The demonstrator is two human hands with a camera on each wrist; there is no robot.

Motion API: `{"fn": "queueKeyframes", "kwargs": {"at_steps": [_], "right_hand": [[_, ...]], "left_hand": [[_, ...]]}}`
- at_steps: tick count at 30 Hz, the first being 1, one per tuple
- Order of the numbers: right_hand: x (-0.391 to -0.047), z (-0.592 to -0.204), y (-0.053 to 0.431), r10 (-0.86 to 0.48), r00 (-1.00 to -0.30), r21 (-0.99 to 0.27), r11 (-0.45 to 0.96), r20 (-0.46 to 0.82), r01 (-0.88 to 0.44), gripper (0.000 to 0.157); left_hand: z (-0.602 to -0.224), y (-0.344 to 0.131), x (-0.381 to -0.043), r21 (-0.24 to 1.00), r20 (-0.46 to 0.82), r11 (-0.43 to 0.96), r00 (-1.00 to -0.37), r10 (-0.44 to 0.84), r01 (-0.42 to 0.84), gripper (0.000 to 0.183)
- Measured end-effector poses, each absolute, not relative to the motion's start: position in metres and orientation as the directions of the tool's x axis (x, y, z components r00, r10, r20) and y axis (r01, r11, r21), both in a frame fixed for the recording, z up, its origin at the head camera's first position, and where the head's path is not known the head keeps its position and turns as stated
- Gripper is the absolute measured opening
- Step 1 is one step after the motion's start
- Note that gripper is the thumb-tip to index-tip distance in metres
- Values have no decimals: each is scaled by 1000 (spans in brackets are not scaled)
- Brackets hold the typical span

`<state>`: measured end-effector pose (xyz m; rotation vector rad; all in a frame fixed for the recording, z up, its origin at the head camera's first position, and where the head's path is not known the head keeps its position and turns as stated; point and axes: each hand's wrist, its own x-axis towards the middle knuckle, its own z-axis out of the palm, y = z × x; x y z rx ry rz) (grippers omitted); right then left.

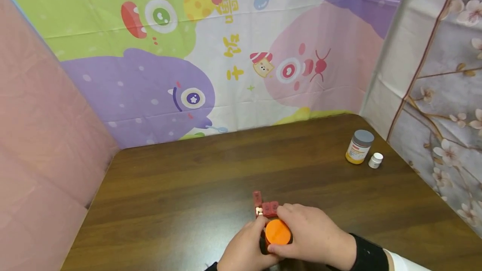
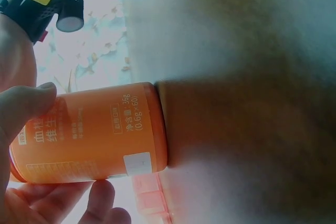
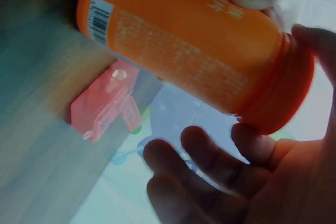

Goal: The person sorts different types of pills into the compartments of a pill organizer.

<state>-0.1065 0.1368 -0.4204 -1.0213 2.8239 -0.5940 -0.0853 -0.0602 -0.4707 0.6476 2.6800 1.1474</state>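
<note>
An orange bottle [image 2: 94, 135] with printed labels stands upright, its base at the tabletop. My left hand [image 1: 241, 246] grips the bottle's body, thumb on one side and fingers on the other. On the orange cap [image 1: 278, 232], the thumb and a finger of my right hand [image 1: 314, 234] pinch the rim, while its other fingers hang off the bottle in the right wrist view. Just beyond the bottle lies a red pill box [image 1: 267, 208]. One of its lids [image 1: 257, 197] is raised, and pale tablets [image 1: 259, 211] show in that compartment.
Toward the back right of the brown wooden table [image 1: 180, 187] stand a jar with a grey lid [image 1: 359, 147] and a small white bottle [image 1: 375, 160]. A cartoon-printed cloth [image 1: 241, 95] hangs along the back edge, with a pink cloth at left and a floral one at right.
</note>
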Motion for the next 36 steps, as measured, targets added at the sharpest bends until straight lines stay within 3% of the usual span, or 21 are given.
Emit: {"fn": "queueKeyframes", "kwargs": {"at_steps": [4,10,13,19,23,26,33,36], "right_hand": [[-107,-420,139,-606,-794,-408,718,33,-565,61],[-106,-413,152,-755,-653,-429,574,51,-697,65],[-104,-413,153,-776,-629,-434,547,59,-716,60],[-105,-416,144,-683,-728,-454,630,63,-631,40],[-103,-420,139,-609,-790,-430,697,68,-574,48],[-103,-421,139,-601,-797,-446,701,52,-557,57],[-108,-414,150,-771,-633,-478,534,62,-697,61],[-111,-412,150,-795,-604,-490,506,53,-710,55]], "left_hand": [[-471,-61,-86,725,54,594,-889,455,348,50],[-473,-58,-85,695,57,619,-886,460,366,58],[-473,-57,-85,698,57,614,-884,464,367,61],[-472,-56,-84,701,21,634,-898,440,327,47],[-473,-57,-84,699,59,622,-895,442,353,45],[-473,-58,-83,701,69,617,-895,441,358,47],[-470,-60,-84,694,35,630,-891,453,348,58],[-469,-61,-84,700,12,634,-893,450,329,57]]}}
